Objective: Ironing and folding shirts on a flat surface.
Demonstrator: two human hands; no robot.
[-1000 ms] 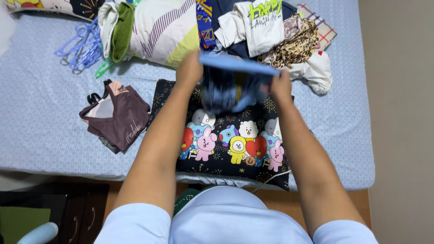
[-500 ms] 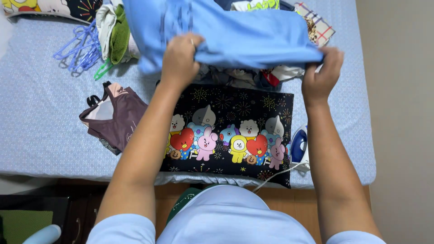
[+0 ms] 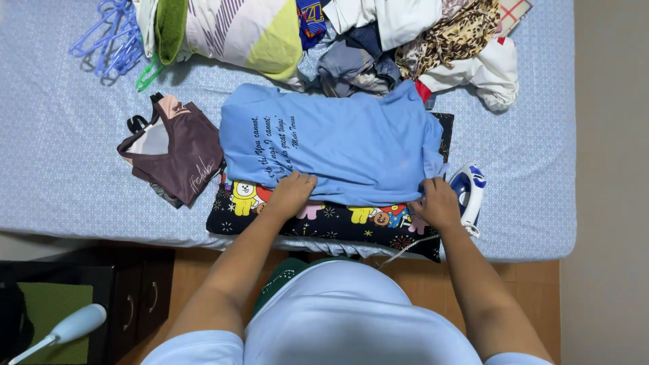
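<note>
Both arms reached straight out from the body over the bed edge. The left hand [image 3: 292, 191] and right hand [image 3: 436, 201] sat on the near hem of one blue T-shirt [image 3: 331, 142], which lay spread flat across one black cartoon-print pillow [image 3: 324, 220] on the bed [image 3: 54, 169]. Left fingers were curled and pinching the hem; right fingers were bent and gripping the shirt's corner. One blue-and-white iron [image 3: 468, 190] stood just beside the right hand. One maroon top [image 3: 177, 152] lay left of the shirt, a clothes pile [image 3: 405, 40] behind it, and some blue hangers [image 3: 108, 40] sat far left.
</note>
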